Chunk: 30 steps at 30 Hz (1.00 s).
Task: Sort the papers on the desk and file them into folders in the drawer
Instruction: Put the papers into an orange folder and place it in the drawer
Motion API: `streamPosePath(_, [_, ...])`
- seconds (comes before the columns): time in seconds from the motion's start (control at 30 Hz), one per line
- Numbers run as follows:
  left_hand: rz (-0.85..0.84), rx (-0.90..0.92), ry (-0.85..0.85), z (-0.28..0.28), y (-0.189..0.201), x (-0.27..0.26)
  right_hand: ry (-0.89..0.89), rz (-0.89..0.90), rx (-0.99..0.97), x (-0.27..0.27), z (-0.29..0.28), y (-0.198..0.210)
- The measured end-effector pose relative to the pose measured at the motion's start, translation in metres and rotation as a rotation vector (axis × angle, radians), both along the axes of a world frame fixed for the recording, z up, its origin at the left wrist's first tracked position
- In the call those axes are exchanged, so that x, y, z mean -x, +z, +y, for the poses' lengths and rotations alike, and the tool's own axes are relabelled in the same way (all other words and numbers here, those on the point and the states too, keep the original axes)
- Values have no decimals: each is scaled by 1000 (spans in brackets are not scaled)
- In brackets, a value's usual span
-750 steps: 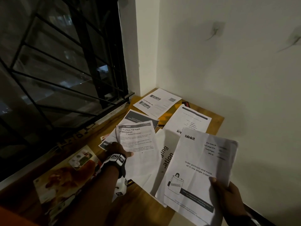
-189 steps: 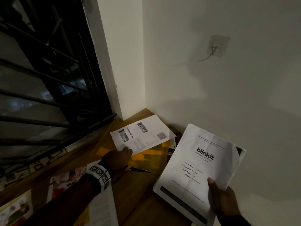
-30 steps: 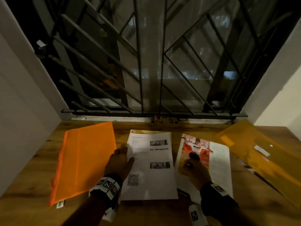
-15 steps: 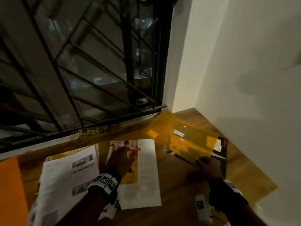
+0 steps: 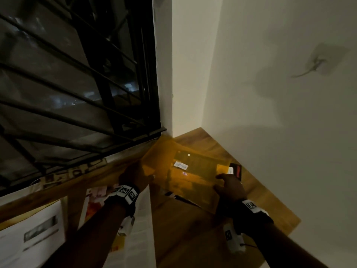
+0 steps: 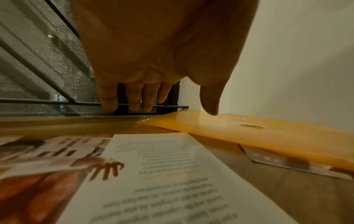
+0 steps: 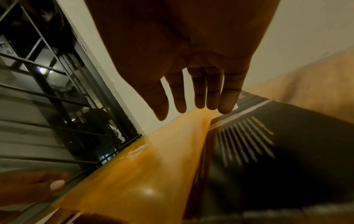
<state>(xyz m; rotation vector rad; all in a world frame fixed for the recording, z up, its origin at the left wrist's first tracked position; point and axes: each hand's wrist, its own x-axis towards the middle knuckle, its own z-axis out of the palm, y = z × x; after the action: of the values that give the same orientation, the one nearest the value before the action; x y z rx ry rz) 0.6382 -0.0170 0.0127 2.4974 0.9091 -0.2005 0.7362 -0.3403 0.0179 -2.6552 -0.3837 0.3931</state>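
Hovering over the yellow folder (image 5: 185, 171) on the tabletop (image 5: 266, 206), left grip (image 5: 135, 176) and right grip (image 5: 229, 187) both have fingers spread, touching its edges.

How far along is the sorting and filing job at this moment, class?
Done: sheets lie in separate spots, a white printed sheet and a colour leaflet. In hand: the left hand and right hand, fingers straight, reach the yellow folder in the desk corner. Left: nothing looks filed, and no drawer is in view.
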Motion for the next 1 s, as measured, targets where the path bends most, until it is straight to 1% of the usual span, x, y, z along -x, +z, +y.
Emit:
streamPosePath(0.1, [39,-33,10,3,-6,-15,59,-40,54,-32,15,5])
streamPosePath(0.2, [9,-108,-7,2,-5,-21,101,-30,172,-68,30,9])
streamPosePath(0.27, [-12,-103,11,2,-13,-22,133,5,190,-90,37,8])
streamPosePath(0.33, [-19,-6,56,8,-35,-28,158,42,235,-107,43,6])
streamPosePath(0.4, [45,5,73,19,-64,-35,197,44,321,-117,50,6])
streamPosePath(0.43, [71,-11,79,21,-70,-38,215,23,362,-122,53,5])
streamPosePath(0.47, [78,-5,85,19,-68,-37,219,7,390,-126,56,4])
streamPosePath(0.53, [100,-40,54,8,-42,-33,193,4,405,-132,62,8])
streamPosePath(0.57, [121,-54,47,7,-37,-32,171,-1,395,-136,64,9])
streamPosePath(0.63, [92,-20,39,7,-32,-33,146,-6,337,-142,68,15])
streamPosePath(0.7, [-5,53,46,14,-33,-34,168,36,248,-148,72,19])
streamPosePath(0.77, [-159,131,55,21,-30,-34,168,59,172,-151,71,24])
streamPosePath(0.83, [-243,140,63,25,-22,-34,132,35,73,-153,66,28])
streamPosePath(0.87, [-299,176,77,27,-17,-32,96,31,7,-152,62,32])
streamPosePath(0.9, [-370,257,107,29,-12,-31,65,31,-65,-152,58,34])
streamPosePath(0.93, [-463,374,152,31,-8,-28,37,28,-122,-150,53,37])
streamPosePath(1.0, [-651,649,264,32,-1,-19,-5,31,-221,-145,41,43])
